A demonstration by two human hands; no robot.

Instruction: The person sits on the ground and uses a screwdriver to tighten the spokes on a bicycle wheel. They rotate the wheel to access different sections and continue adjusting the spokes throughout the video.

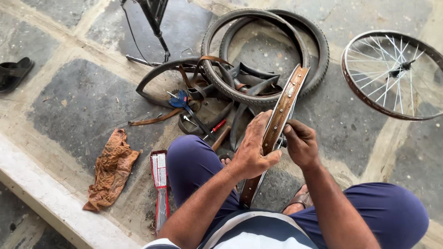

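A bare bicycle wheel rim [288, 97], seen edge-on with a brown rim strip in its channel, stands upright between my knees. My left hand [251, 150] grips the rim from the left, fingers wrapped over its edge. My right hand [300, 143] is closed against the rim's right side, fingertips pinching a small dark part on it that I cannot make out. Both forearms reach down from the bottom of the view over my blue trousers.
Two tyres [263, 50] and black inner tubes lie heaped beyond the rim, with blue-handled pliers [182, 101] and a red screwdriver [217, 127]. A spoked wheel [392, 74] lies at right. A brown rag [110, 168] and a red packet [159, 182] lie at left, a sandal [14, 71] far left.
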